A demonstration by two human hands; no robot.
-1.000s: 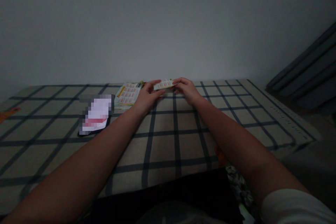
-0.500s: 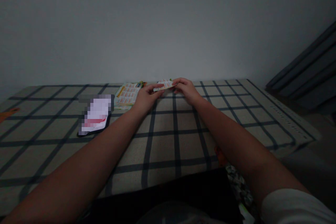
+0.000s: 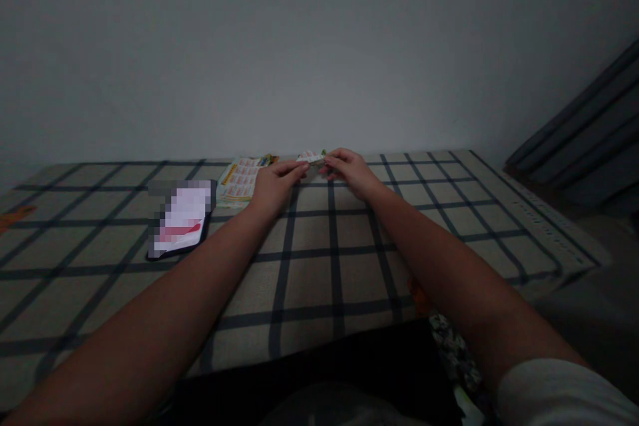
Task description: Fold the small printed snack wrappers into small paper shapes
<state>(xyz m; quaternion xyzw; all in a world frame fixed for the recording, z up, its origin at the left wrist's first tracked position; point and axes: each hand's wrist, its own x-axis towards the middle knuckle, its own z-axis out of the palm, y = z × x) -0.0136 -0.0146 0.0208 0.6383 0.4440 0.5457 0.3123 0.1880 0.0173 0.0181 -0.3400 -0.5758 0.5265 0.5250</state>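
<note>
My left hand [image 3: 276, 184] and my right hand [image 3: 351, 170] meet near the far edge of the table. Between them is a small printed paper slip [image 3: 315, 161], pinched at its left end by my left thumb and fingers and at its right end by my right fingertips. It is tilted so that only a thin strip of it shows. Just behind it lies another printed paper [image 3: 310, 154], partly hidden. Left of my left hand rests a stack of printed papers [image 3: 238, 181] with rows of reddish blocks and a yellow strip.
A phone [image 3: 182, 219] with a lit, blurred screen lies on the left of the checked tablecloth [image 3: 309, 279]. A pale wall [image 3: 319, 46] rises right behind the table. Grey curtain folds [image 3: 589, 126] hang at the right. An orange object [image 3: 17, 215] is at the left edge.
The slip between my hands has tipped, so its printed face, visible before, now shows as a narrow strip. My fingers have shifted slightly; the phone and the stack stay put.
</note>
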